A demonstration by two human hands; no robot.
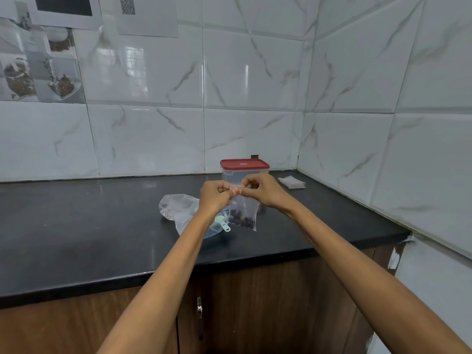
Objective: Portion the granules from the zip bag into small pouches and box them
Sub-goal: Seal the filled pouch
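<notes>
- Currently, the left hand (214, 196) and right hand (258, 190) are pinching the top edge of a small pouch (242, 213), apparently sealing it above the bench (76, 226).
- Dark granules (241, 221) are sitting inside.
- Boxing is pending: the box (244, 171) is standing lidded behind.
- The zip bag (178, 210) and spare pouches (291, 182) are lying nearby.

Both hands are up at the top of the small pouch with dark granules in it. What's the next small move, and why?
Probably run the pinch along the pouch top to finish sealing it: the left hand and right hand pinch its top edge, granules sit at the bottom, and the box behind has its red lid on.
</notes>
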